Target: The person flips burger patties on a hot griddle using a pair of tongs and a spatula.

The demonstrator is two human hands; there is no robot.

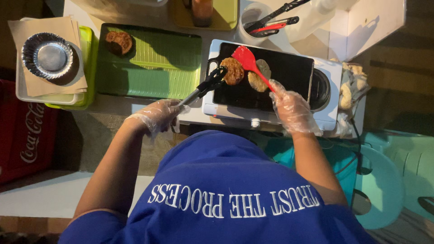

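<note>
My left hand point(157, 116), in a clear plastic glove, grips black-tipped tongs point(205, 84) whose tips touch a browned patty point(233, 71) on the black electric griddle point(289, 72). My right hand point(291, 108), also gloved, holds a red spatula point(247, 61) lying over a second, paler patty point(260, 76) beside the first. Both patties sit on the griddle's left half.
A green tray point(158, 68) left of the griddle carries one dark patty point(119, 42) in its far corner. Further left, foil dishes point(47, 56) rest on brown paper. A cup of utensils point(266, 22) stands behind the griddle. A crumpled cloth point(352, 86) lies right. A teal chair point(389, 180) stands lower right.
</note>
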